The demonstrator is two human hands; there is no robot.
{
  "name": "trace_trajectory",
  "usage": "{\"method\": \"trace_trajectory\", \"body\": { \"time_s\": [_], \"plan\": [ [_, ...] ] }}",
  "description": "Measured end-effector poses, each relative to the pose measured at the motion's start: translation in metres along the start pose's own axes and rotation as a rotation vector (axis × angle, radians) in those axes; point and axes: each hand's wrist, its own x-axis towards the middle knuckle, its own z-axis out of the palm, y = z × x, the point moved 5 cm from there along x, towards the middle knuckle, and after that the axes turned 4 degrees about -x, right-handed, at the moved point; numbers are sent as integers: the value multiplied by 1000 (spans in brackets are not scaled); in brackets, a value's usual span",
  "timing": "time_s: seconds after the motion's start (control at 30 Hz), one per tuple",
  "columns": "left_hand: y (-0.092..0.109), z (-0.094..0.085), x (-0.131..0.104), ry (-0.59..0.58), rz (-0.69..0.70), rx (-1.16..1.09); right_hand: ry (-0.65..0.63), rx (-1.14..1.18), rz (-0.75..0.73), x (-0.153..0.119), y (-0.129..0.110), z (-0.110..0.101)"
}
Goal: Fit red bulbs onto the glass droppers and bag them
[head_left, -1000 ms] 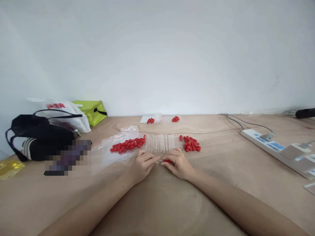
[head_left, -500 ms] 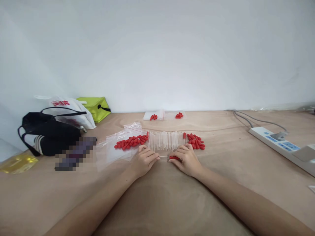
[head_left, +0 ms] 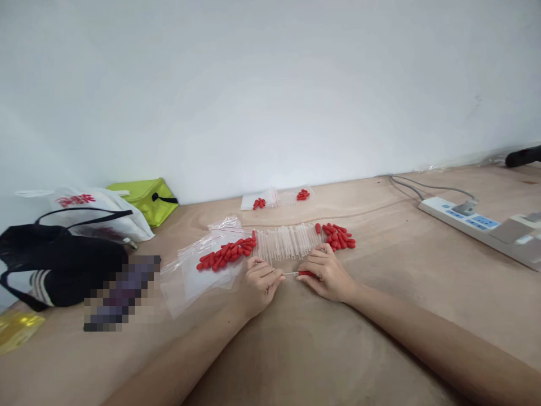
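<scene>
My left hand is closed in a pinch on the end of a thin, pale tube. My right hand grips a red rubber bulb, mostly covered by the fingers. The tube spans the short gap between the hands and meets the bulb; whether it is inside cannot be made out. Just beyond the hands lies a row of thin clear tubes. Red rubber bulbs are heaped at its left and more bulbs at its right.
Clear zip bags lie under the left heap. Farther back are a small bag and several red bulbs. A black bag, white plastic bag and green box bag stand left. A power strip lies right.
My view has turned and tilted slightly. Both hands sit a little farther right in the picture and keep hold of the tube and bulb. The gap between the hands looks about the same.
</scene>
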Motion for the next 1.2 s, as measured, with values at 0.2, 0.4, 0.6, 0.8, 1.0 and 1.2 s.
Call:
{"method": "trace_trajectory", "body": {
  "time_s": [0.2, 0.4, 0.6, 0.8, 1.0, 1.2],
  "plan": [
    [0, 2, 1, 37, 2, -24, 10, 120, 22, -1, 8, -4],
    [6, 4, 7, 80, 37, -45, 213, 608, 362, -3, 23, -5],
    [-2, -6, 8, 155, -93, 4, 284, 632, 515, 21, 66, -26],
    [-17, -3, 5, 141, -314, 113, 125, 135, 846, 43, 133, -48],
    [-22, 2, 4, 80, -373, 136, -188, -149, 880, 45, 130, -20],
    [-24, 3, 4, 70, -427, 153, -282, -252, 834, 44, 126, -15]
  ]
}}
